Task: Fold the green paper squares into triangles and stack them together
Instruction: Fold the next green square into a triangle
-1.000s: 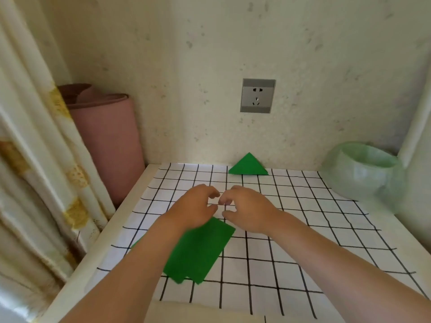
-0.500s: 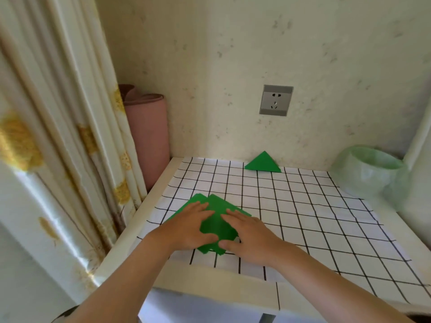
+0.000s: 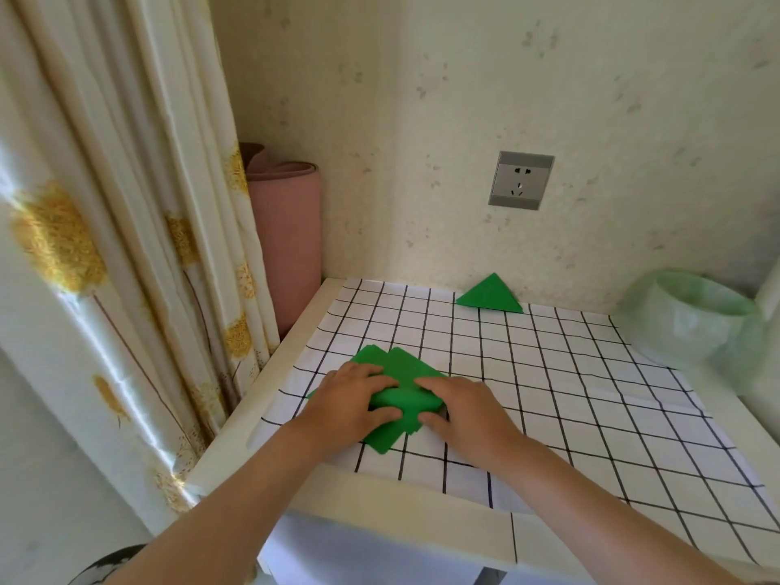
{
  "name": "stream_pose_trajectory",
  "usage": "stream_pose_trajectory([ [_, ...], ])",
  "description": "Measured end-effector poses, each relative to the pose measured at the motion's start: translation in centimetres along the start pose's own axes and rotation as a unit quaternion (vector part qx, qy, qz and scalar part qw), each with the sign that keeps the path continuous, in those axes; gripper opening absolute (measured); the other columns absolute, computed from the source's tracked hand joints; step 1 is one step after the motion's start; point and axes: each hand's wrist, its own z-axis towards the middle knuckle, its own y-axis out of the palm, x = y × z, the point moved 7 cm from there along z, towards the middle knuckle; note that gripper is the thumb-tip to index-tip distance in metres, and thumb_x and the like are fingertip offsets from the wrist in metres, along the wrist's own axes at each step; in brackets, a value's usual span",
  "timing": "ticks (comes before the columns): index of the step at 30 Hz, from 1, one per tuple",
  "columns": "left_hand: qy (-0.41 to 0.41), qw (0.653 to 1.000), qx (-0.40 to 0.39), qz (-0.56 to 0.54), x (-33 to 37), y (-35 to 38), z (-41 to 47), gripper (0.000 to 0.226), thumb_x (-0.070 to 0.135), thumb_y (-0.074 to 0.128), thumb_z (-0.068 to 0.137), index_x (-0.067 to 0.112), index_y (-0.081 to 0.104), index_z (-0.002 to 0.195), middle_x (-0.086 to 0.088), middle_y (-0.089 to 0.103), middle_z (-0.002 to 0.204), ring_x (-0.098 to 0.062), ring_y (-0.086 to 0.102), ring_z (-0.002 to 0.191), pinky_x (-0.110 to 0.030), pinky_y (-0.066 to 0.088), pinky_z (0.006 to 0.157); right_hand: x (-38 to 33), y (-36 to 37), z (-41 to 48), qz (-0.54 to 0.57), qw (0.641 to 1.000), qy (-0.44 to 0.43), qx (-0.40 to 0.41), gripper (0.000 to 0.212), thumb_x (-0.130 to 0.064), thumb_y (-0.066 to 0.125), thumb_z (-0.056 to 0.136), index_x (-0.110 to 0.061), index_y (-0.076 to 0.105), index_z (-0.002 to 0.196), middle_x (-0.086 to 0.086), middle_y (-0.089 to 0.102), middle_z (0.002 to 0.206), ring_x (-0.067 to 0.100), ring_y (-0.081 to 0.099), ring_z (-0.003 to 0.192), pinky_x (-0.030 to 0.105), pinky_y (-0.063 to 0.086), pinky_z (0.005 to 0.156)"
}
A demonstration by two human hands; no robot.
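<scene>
The left hand [image 3: 337, 411] is pinching up the squares [image 3: 405, 365], at least two overlapping, lying down-left of the socket [image 3: 521, 180]; the right hand [image 3: 468, 411] is pinching them too. One triangle [image 3: 489, 294] is lying just under that socket.

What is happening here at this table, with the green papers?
A person is folding paper with both bare hands. The left hand and the right hand pinch the top sheet of a small pile of green paper squares, and it bulges up between them, so the fold is not yet pressed flat. The pile lies near the front left of the checked table cover. One folded green triangle lies at the back, by the wall.
</scene>
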Motion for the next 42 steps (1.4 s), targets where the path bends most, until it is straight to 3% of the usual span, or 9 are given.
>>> stream_pose_trajectory([
  [9, -0.004, 0.997, -0.058, -0.058, 0.8, -1.2, 0.4, 0.063, 0.068, 0.054, 0.083, 0.036, 0.048, 0.137, 0.012, 0.051, 0.133, -0.009, 0.039, 0.127, -0.032, 0.034, 0.107, 1.3, -1.4, 0.1, -0.062, 0.995, -0.059, 0.055, 0.040, 0.000, 0.054, 0.088, -0.024, 0.071, 0.115, 0.003, 0.072, 0.085, 0.023, 0.063, 0.071, 0.031, 0.049, 0.066],
  [12, 0.007, 0.992, -0.099, -0.072, 0.7, -1.3, 0.1, 0.070, 0.064, 0.067, 0.077, 0.040, 0.044, 0.139, 0.019, 0.045, 0.132, -0.003, 0.036, 0.126, -0.028, 0.035, 0.106, 1.3, -2.2, 0.2, -0.068, 0.993, -0.040, 0.085, 0.014, -0.023, 0.064, 0.092, -0.025, 0.076, 0.099, -0.001, 0.072, 0.078, 0.020, 0.063, 0.068, 0.030, 0.045, 0.063],
  [18, 0.012, 0.987, -0.102, -0.125, 0.3, -1.9, -0.6, 0.043, 0.034, 0.069, 0.088, 0.040, 0.058, 0.130, 0.032, 0.055, 0.115, 0.008, 0.050, 0.109, -0.003, 0.035, 0.084, 0.5, -1.8, 0.4, -0.112, 0.992, -0.037, 0.036, 0.040, -0.056, 0.061, 0.089, -0.019, 0.063, 0.074, -0.006, 0.052, 0.061, 0.014, 0.049, 0.057, 0.027, 0.024, 0.047],
  [24, -0.028, 0.975, -0.158, -0.155, 1.1, -2.2, -1.4, 0.051, 0.049, 0.070, 0.083, 0.038, 0.057, 0.131, 0.027, 0.054, 0.118, 0.004, 0.051, 0.111, -0.015, 0.039, 0.089, 0.7, -1.7, 0.0, -0.063, 0.996, -0.049, -0.037, 0.041, -0.050, 0.048, 0.099, -0.016, 0.064, 0.082, 0.002, 0.061, 0.073, 0.020, 0.057, 0.068, 0.031, 0.037, 0.056],
  [27, 0.011, 0.983, -0.093, -0.155, 2.8, -2.4, -0.6, 0.046, 0.044, 0.071, 0.084, 0.036, 0.060, 0.128, 0.024, 0.056, 0.123, 0.006, 0.049, 0.113, -0.013, 0.036, 0.096, 1.3, -2.8, -1.2, -0.069, 0.997, -0.045, -0.007, 0.036, -0.043, 0.050, 0.100, -0.018, 0.062, 0.078, 0.000, 0.059, 0.070, 0.020, 0.056, 0.065, 0.029, 0.029, 0.052],
  [30, 0.051, 0.982, -0.041, -0.175, 5.3, -2.2, 0.4, 0.024, 0.033, 0.068, 0.090, 0.031, 0.070, 0.114, 0.021, 0.066, 0.109, 0.007, 0.058, 0.098, -0.012, 0.044, 0.091, 2.1, -4.9, -2.6, -0.090, 0.995, -0.036, 0.040, 0.038, -0.041, 0.055, 0.097, -0.020, 0.053, 0.065, -0.004, 0.050, 0.060, 0.018, 0.050, 0.057, 0.025, 0.020, 0.047],
  [33, 0.077, 0.983, -0.051, -0.157, 7.8, -0.7, 1.5, 0.013, 0.032, 0.063, 0.091, 0.024, 0.073, 0.089, 0.007, 0.070, 0.083, -0.008, 0.062, 0.078, -0.034, 0.054, 0.077, 3.5, -6.3, -4.0, -0.087, 0.995, -0.010, 0.036, 0.040, -0.042, 0.059, 0.094, -0.015, 0.054, 0.064, 0.002, 0.053, 0.061, 0.019, 0.047, 0.057, 0.027, 0.024, 0.048],
  [39, 0.112, 0.980, -0.099, -0.132, 11.8, 2.0, 3.8, 0.013, 0.032, 0.063, 0.089, 0.026, 0.073, 0.095, 0.006, 0.070, 0.085, -0.013, 0.064, 0.079, -0.038, 0.055, 0.075, 8.1, -6.8, -6.3, 0.078, 0.978, 0.134, -0.139, 0.034, -0.041, 0.051, 0.081, -0.009, 0.054, 0.071, 0.006, 0.049, 0.069, 0.017, 0.043, 0.062, 0.033, 0.031, 0.060],
  [42, 0.123, 0.978, -0.124, -0.116, 13.0, 3.0, 4.6, 0.014, 0.035, 0.063, 0.089, 0.024, 0.072, 0.089, 0.004, 0.069, 0.083, -0.015, 0.063, 0.079, -0.038, 0.054, 0.077, 10.7, -7.7, -5.9, 0.138, 0.969, 0.173, -0.110, 0.030, -0.021, 0.046, 0.086, -0.023, 0.074, 0.095, -0.007, 0.068, 0.095, 0.004, 0.056, 0.086, 0.029, 0.044, 0.079],
])
